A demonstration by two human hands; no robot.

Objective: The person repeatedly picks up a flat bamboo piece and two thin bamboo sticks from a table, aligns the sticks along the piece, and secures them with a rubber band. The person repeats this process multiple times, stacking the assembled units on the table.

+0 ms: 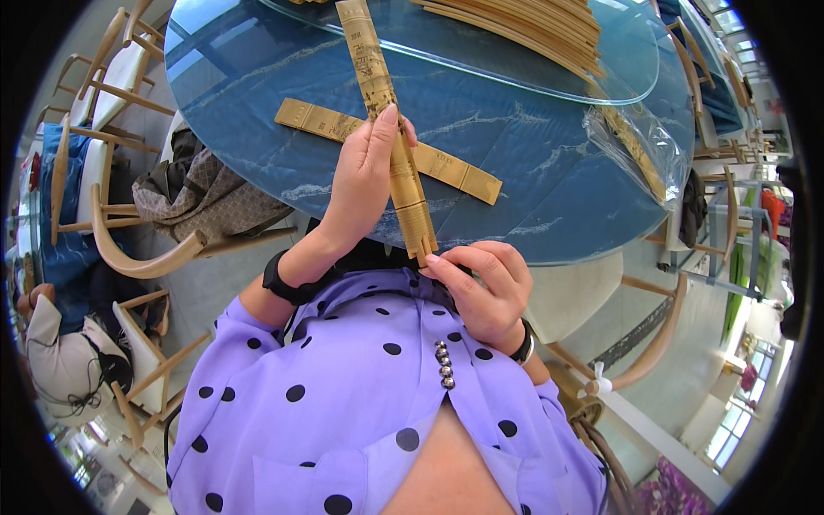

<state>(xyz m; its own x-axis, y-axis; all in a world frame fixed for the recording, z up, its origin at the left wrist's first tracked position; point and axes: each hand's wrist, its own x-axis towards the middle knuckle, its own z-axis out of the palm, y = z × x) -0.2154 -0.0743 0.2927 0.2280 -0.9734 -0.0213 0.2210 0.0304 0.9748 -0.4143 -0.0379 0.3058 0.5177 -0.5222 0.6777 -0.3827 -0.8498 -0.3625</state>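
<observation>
My left hand [365, 167] is closed round the middle of a long, narrow gold paper sleeve [410, 206] with dark print, which looks like a chopstick sleeve. The sleeve slants over the table's near edge, its lower end close to my body. At that lower end, narrow strips or stick ends show, and my right hand [487, 287] pinches there with thumb and fingertips. Beneath the held sleeve, another gold sleeve [459, 174] lies crosswise on the blue marbled tabletop [283, 69]; its middle is partly hidden by my left hand and the held sleeve.
A stack of gold sleeves [524, 30] rests on the raised glass turntable [635, 73]. To its right, a clear plastic bag [639, 150] holds more gold pieces. Wooden chairs [137, 257] stand round the table, a patterned brown bag or cloth [202, 193] on one at the left.
</observation>
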